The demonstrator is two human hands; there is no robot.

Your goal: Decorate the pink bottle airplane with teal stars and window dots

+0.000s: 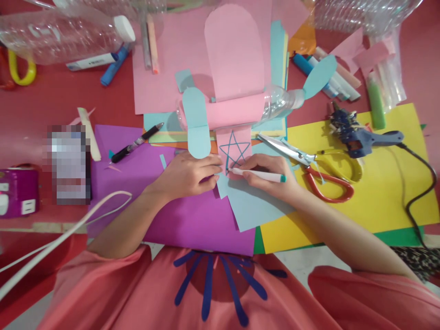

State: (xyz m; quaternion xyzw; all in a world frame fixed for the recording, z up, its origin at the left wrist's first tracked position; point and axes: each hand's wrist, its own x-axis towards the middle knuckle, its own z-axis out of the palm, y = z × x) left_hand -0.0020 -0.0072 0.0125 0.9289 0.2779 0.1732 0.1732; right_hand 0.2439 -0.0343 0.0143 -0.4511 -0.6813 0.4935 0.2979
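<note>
The person's right hand [268, 174] grips a white marker [259, 175] with a green end between thumb and fingers, its tip at the lower-left point of a blue 5-pointed star [237, 149]. The star sits on a pink paper strip [245, 137] that reaches out from the near side of a clear bottle [277, 101]. The left hand [187, 176] lies palm down, fingers stretched out and holding nothing, with the fingertips at the strip's left edge.

The bottle lies on its side across the middle of the table, just beyond both hands, its neck to the right and a pink wrap [237, 110] around its body. A broad, round-ended pink piece [237, 52] spreads from its far side. I see 2 light blue shapes on it: a rounded strip [195, 121] across the left end and a pointed oval [320, 77] by the neck.

A light blue sheet [254, 204] lies under the right hand, and a purple sheet [202, 220] under the left. Scissors [307, 161] with 1 red and 1 yellow handle loop rest just right of the right hand, partly over a yellow sheet [378, 192]. Farther right, a blue glue gun [360, 140] trails a black cord [424, 169]. A black pen [137, 143] lies beyond the left hand, on the left.
</note>
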